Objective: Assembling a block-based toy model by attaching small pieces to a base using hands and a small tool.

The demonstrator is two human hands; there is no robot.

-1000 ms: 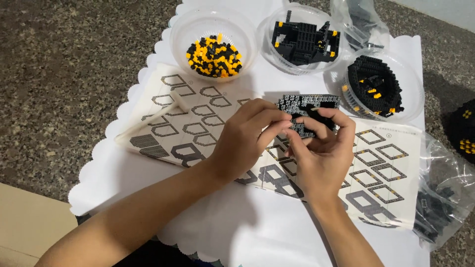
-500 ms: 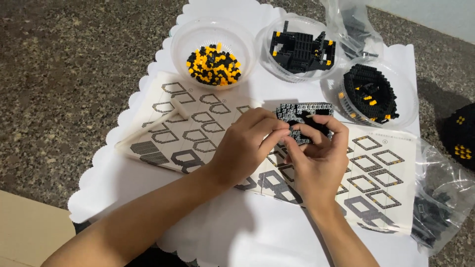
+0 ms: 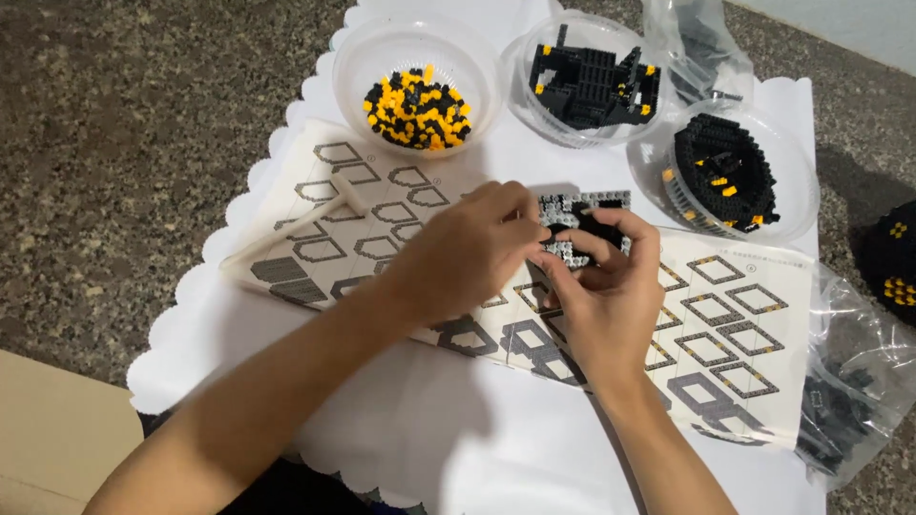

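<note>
Both of my hands meet over a flat grey studded brick plate (image 3: 584, 203) with small black bricks on it. My right hand (image 3: 603, 291) grips the plate from below, thumb and fingers around its lower edge. My left hand (image 3: 466, 250) pinches at the plate's left side; whatever is between its fingertips is hidden. Under the hands lies an unfolded instruction sheet (image 3: 725, 334) printed with grey diamond-shaped build steps.
A white scalloped mat (image 3: 401, 439) covers the speckled floor. At the back stand three clear bowls: orange and black loose bricks (image 3: 418, 107), a black assembly (image 3: 592, 81), a rounded black build (image 3: 725, 172). Clear bags (image 3: 849, 401) of black pieces lie at right. Cardboard (image 3: 48, 429) sits lower left.
My hands and the plate have stayed together, with only small finger shifts at the plate's left edge. The view has drifted slightly.
</note>
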